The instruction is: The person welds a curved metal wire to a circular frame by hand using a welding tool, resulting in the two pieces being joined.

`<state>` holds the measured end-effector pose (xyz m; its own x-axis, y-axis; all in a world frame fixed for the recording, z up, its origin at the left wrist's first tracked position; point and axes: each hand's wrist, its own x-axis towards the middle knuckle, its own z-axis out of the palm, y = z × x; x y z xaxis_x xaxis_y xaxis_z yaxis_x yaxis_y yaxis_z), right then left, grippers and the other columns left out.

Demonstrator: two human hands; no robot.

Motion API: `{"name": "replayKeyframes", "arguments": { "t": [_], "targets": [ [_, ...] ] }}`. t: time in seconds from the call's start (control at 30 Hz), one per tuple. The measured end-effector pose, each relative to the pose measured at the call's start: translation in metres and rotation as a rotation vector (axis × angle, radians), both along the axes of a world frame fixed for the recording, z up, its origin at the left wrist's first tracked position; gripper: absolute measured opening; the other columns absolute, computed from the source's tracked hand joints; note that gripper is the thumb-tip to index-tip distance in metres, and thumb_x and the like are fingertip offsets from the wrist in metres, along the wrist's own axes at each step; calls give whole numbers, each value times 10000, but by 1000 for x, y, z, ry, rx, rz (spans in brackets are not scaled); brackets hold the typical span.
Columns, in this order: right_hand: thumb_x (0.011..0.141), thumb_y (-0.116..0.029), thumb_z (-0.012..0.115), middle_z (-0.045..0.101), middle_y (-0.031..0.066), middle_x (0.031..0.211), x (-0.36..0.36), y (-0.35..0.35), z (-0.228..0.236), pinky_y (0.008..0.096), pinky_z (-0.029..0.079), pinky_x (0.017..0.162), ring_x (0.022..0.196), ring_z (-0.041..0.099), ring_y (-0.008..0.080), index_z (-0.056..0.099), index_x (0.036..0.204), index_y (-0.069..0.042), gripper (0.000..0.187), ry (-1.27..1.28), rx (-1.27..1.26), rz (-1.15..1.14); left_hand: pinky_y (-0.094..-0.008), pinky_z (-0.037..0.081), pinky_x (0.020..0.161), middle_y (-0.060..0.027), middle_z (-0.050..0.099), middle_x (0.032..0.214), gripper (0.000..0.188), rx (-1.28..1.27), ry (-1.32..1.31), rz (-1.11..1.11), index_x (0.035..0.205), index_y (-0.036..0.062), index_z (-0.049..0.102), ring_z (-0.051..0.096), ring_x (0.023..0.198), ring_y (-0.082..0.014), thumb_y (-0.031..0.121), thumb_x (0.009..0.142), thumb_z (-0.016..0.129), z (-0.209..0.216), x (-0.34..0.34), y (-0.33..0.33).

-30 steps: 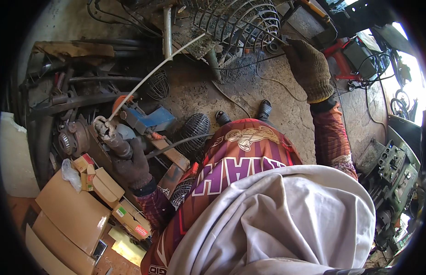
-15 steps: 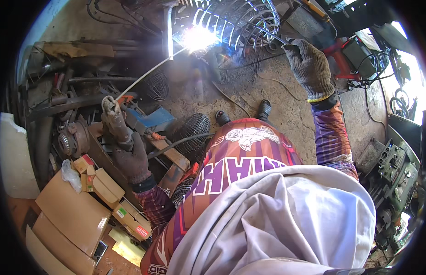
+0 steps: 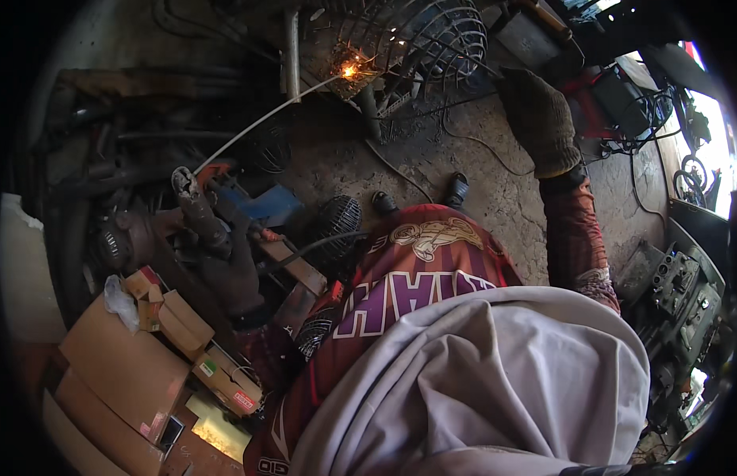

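Note:
My left hand (image 3: 230, 274), in a dark glove, is closed on a welding electrode holder (image 3: 200, 213). A long thin welding electrode (image 3: 261, 124) runs from the holder up to an orange glowing spot (image 3: 349, 71) throwing small sparks. This spot sits by the lower left of a round wire cage (image 3: 456, 44) made of bent metal bars. On the right, my gloved right hand (image 3: 539, 119) is closed at the end of a thin metal rod (image 3: 468, 57), which reaches across the cage. The rod's far end is hard to make out.
Cardboard boxes (image 3: 122, 361) lie at lower left. A blue metal piece (image 3: 269, 206) and another wire cage (image 3: 337, 222) are near my left arm. Cables (image 3: 400, 170) cross the floor ahead of my feet. A red-framed machine (image 3: 587, 107) stands at upper right, greasy machinery (image 3: 678, 293) at right.
The bright white-blue arc has died to a small orange glow with sparks, and the scene is darker. The electrode holder has shifted slightly; my right hand stays nearly in place.

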<state>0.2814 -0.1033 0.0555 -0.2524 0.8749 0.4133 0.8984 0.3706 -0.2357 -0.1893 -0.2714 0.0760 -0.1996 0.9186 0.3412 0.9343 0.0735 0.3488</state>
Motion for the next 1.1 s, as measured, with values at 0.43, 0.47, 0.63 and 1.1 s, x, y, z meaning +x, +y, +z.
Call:
{"name": "replayKeyframes", "arguments": {
  "t": [0.43, 0.47, 0.63, 1.1],
  "targets": [
    [980, -244, 671, 721, 96, 892, -1, 3, -3, 375, 546, 641, 752, 700, 309, 670, 1008, -100, 147, 104, 56, 16, -293, 510, 682, -53, 636, 899, 258, 50, -385, 262, 1086, -15, 642, 606, 740, -123, 75, 859, 727, 4, 29, -3],
    [983, -250, 666, 721, 103, 908, -3, 0, 5, 380, 550, 660, 773, 701, 323, 678, 1014, -100, 154, 144, 37, 48, -302, 515, 697, -66, 651, 949, 300, -13, -273, 178, 1111, -27, 646, 618, 755, -142, 100, 857, 743, 11, 27, 3],
    [977, -249, 674, 736, 105, 952, 0, 0, 2, 371, 563, 716, 837, 716, 320, 691, 1041, -98, 165, 102, 44, -5, -330, 534, 749, -88, 685, 994, 341, 11, -382, 230, 1170, -23, 649, 652, 877, -190, 100, 865, 737, 13, 33, 2],
    [937, -144, 649, 719, 63, 1122, 12, 3, -4, 338, 580, 850, 1008, 698, 238, 716, 1133, -102, 211, -284, 100, 111, -305, 534, 732, -76, 653, 1013, 458, 216, -440, 92, 1298, -23, 553, 648, 849, -154, 57, 877, 716, -30, 22, 5]
  ]
}}
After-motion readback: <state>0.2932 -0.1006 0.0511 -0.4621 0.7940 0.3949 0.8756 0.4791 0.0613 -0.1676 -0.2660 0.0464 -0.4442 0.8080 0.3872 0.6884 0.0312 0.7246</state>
